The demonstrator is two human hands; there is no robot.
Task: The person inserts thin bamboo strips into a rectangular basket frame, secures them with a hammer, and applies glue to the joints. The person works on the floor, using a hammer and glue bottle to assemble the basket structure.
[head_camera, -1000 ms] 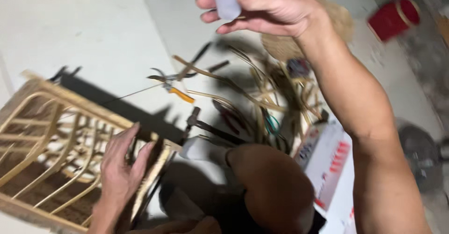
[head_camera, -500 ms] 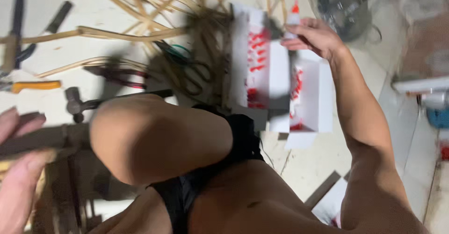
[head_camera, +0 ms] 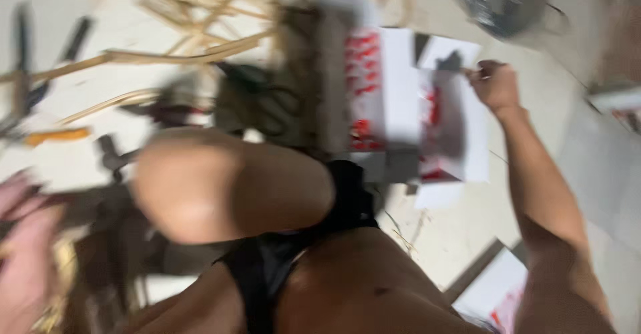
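Observation:
The picture is blurred by motion. My right hand [head_camera: 495, 84] reaches out to the far edge of an open white box with red print [head_camera: 399, 100] on the floor. Its fingers are curled at the box's flap, and something thin may be pinched in them. My left hand [head_camera: 23, 240] sits at the lower left edge against a pale woven rattan frame [head_camera: 57, 287]; its grip is too smeared to read. My bent knee [head_camera: 220, 180] fills the middle between both hands.
Loose rattan strips [head_camera: 180, 47] lie spread over the pale floor at the top. Orange-handled pliers [head_camera: 57, 136], a hammer [head_camera: 110, 154] and green-handled scissors [head_camera: 254, 100] lie near them. A dark round object [head_camera: 501, 0] sits at the top right, a white package [head_camera: 497, 287] at the bottom right.
The view swung right from the rattan frame to the box. My right hand, which held a small pale bottle a second ago, came down to the box and moved to its far flap.

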